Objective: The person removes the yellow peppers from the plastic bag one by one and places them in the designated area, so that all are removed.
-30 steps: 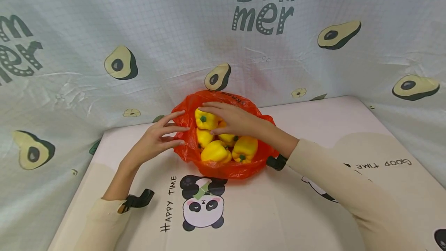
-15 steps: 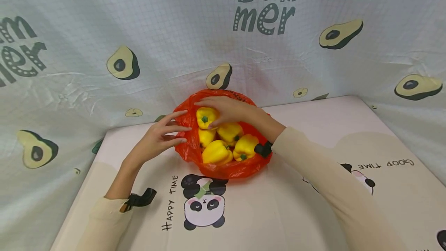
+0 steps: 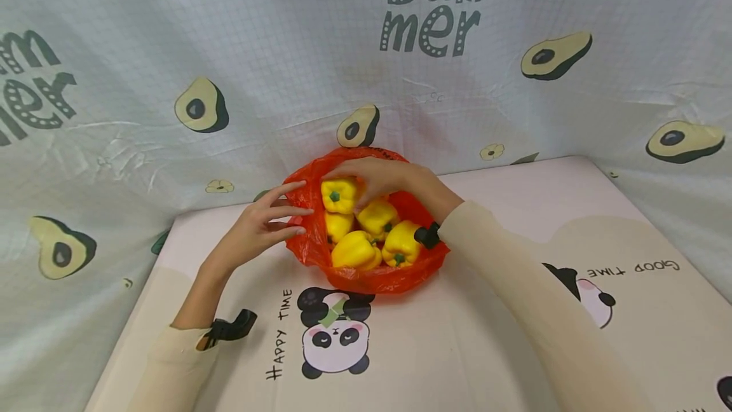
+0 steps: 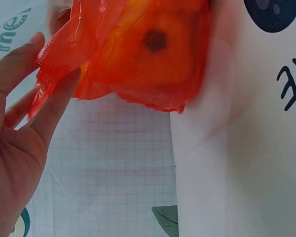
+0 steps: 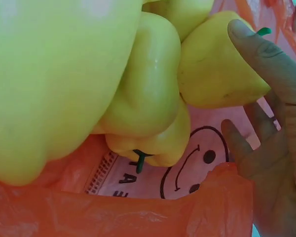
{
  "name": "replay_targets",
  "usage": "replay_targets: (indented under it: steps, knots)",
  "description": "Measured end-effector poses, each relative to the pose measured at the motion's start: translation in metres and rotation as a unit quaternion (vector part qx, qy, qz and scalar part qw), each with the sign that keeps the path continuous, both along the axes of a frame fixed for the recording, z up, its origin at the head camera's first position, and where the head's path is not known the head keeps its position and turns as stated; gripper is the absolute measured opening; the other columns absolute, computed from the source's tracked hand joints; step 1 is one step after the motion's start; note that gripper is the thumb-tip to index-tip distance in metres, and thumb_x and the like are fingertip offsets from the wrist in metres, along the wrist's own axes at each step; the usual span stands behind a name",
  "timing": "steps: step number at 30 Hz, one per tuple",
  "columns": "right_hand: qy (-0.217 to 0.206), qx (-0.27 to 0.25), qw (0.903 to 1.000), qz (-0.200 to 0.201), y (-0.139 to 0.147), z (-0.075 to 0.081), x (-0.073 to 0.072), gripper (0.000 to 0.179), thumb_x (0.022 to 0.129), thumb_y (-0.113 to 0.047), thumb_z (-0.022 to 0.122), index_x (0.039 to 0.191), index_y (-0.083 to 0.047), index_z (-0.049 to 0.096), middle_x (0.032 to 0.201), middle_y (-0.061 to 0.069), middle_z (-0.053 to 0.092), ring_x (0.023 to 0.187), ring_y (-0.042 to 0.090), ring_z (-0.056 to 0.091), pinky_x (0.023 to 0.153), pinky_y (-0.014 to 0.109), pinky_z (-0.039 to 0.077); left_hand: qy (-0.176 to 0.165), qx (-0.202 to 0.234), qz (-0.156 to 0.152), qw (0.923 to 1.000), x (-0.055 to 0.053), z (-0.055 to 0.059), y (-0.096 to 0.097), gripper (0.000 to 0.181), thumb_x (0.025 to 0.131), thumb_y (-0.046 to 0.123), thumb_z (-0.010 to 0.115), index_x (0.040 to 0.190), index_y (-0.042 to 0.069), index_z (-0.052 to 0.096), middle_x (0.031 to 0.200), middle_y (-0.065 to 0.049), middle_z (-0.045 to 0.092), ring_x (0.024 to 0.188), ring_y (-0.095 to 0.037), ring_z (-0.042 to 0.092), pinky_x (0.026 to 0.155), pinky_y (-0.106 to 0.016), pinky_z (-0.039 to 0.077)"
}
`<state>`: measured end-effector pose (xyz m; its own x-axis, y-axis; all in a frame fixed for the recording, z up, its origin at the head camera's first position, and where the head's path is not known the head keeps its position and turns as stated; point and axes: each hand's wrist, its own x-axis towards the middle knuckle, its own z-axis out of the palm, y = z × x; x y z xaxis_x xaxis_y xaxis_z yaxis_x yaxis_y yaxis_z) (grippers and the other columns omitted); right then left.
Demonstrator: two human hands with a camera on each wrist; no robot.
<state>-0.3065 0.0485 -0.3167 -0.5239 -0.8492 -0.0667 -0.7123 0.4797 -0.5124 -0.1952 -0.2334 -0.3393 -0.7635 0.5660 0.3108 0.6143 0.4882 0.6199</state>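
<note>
Left hand [image 3: 260,224], fingers spread, touches the left side of a red plastic bag [image 3: 377,281] sitting open near the middle of the counter's [image 3: 457,348] back edge. In the bag, at its back left, one yellow pepper [image 3: 340,196] has four more peppers [image 3: 356,251] in front and to the right. Right hand [image 3: 383,177] reaches in from the right, fingers apart about that back-left pepper; firm contact unclear.

Head view: diffuse light, soft shadow on the table [image 3: 423,348] at five o'clock. Left wrist: bag [image 4: 123,64] edge blurred at one o'clock. Right wrist: pepper [image 5: 54,89] with glare at eleven.
</note>
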Motion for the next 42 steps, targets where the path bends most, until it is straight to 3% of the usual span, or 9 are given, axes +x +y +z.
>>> replay_targets:
  steps: [5, 15, 25, 32, 38, 42]
  knots:
    - [0.029, -0.004, 0.9995, 0.006, -0.001, -0.004, 0.000, 0.075, 0.087, -0.021, 0.082, 0.153, -0.021, 0.047, 0.154, 0.003, 0.045, 0.144, 0.024, 0.037, 0.120, 0.047, 0.032, 0.001, -0.003, 0.003, 1.0000, 0.001, 0.001, 0.001, 0.036, 0.087, 0.002, 0.078, 0.123, 0.005, 0.073, 0.159, -0.011, 0.038, 0.139, -0.039, 0.044, 0.089, -0.036, 0.058]
    - [0.063, -0.020, 0.9978, 0.007, 0.001, -0.002, 0.005, 0.073, 0.082, -0.022, 0.087, 0.148, -0.024, 0.055, 0.137, 0.004, 0.048, 0.129, 0.021, 0.045, 0.109, 0.035, 0.045, -0.001, -0.006, 0.006, 1.0000, 0.001, 0.002, 0.002, 0.036, 0.087, 0.004, 0.078, 0.123, 0.006, 0.073, 0.159, -0.011, 0.038, 0.139, -0.038, 0.044, 0.089, -0.038, 0.058]
    - [0.055, -0.030, 0.9976, 0.029, 0.005, 0.008, 0.015, 0.065, 0.078, -0.026, 0.090, 0.137, -0.021, 0.064, 0.135, 0.006, 0.048, 0.126, 0.022, 0.046, 0.106, 0.033, 0.048, 0.002, -0.005, 0.017, 0.9998, 0.004, 0.004, 0.002, 0.037, 0.086, 0.005, 0.079, 0.123, 0.006, 0.073, 0.159, -0.010, 0.038, 0.137, -0.038, 0.046, 0.087, -0.039, 0.059]
    - [0.058, -0.027, 0.9968, 0.048, 0.008, 0.019, 0.024, 0.065, 0.077, -0.032, 0.090, 0.133, -0.019, 0.060, 0.136, 0.002, 0.050, 0.127, 0.019, 0.048, 0.109, 0.033, 0.045, -0.002, -0.004, 0.027, 0.9996, 0.006, 0.004, 0.003, 0.037, 0.087, 0.006, 0.079, 0.123, 0.007, 0.073, 0.159, -0.009, 0.039, 0.136, -0.038, 0.048, 0.086, -0.039, 0.059]
    - [0.041, -0.041, 0.9967, 0.056, 0.012, 0.027, 0.034, 0.067, 0.078, -0.025, 0.090, 0.132, -0.012, 0.052, 0.133, 0.001, 0.059, 0.125, 0.018, 0.053, 0.111, 0.033, 0.044, -0.002, -0.004, 0.028, 0.9996, 0.007, 0.003, 0.002, 0.036, 0.086, 0.006, 0.080, 0.122, 0.007, 0.073, 0.158, -0.010, 0.039, 0.137, -0.038, 0.047, 0.087, -0.041, 0.059]
    - [0.032, -0.058, 0.9956, 0.066, 0.017, 0.030, 0.039, 0.069, 0.081, -0.017, 0.087, 0.139, -0.013, 0.050, 0.139, 0.002, 0.054, 0.131, 0.018, 0.049, 0.113, 0.034, 0.043, 0.000, -0.003, 0.029, 0.9996, 0.007, 0.004, 0.001, 0.036, 0.086, 0.006, 0.080, 0.122, 0.007, 0.073, 0.158, -0.010, 0.039, 0.136, -0.038, 0.048, 0.087, -0.041, 0.059]
